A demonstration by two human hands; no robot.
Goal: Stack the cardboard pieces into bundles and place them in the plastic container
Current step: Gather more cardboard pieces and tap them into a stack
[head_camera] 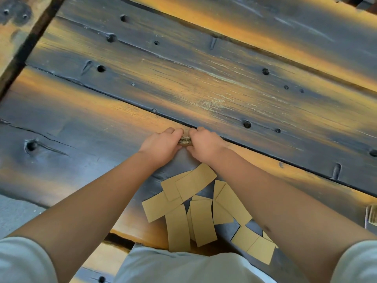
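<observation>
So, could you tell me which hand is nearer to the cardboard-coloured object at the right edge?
Right. The right hand is on that side, though far from the object; the left hand is farther left, both holding the bundle.

Cardboard bundle (185, 140): mostly hidden between the hands, only its corrugated edge showing. Pale object (371, 217), right: cut off by frame edge, unidentifiable. Nearest loose cardboard pieces (201, 209): partly covered by forearm.

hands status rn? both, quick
Left hand: closed on the left end of the cardboard bundle.
Right hand: closed on the bundle's right end.
</observation>
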